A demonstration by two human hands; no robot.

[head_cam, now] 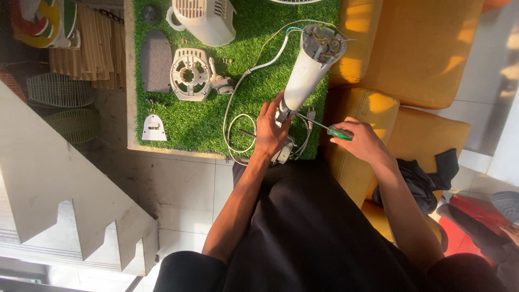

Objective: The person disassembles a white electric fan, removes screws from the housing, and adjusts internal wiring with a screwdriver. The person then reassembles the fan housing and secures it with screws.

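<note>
Left hand: my left hand (272,131) is spread over the narrow lower end of the white plastic tapered fan column (309,67), fingers wrapped about it, pinning it down.
Right hand: my right hand (361,141) is clenched round the green handle of a screwdriver (330,128), whose thin metal shaft reaches toward the column's base, just beside my left hand.
Column: it lies tilted on the green artificial-grass counter (189,124), narrow end near me, wide end away; the wide end is open, showing wires and small parts inside. Strong sunlight falls on its white shell.
Cable: a white cord (238,97) runs from the open end and loops over the grass beside my left hand.
Other parts: a round white slotted motor cover (190,74), a grey oval panel (155,59) and a small white bracket (154,128) lie well apart on the left of the grass.
Surroundings: yellow cushioned seats (421,54) stand to the right.
</note>
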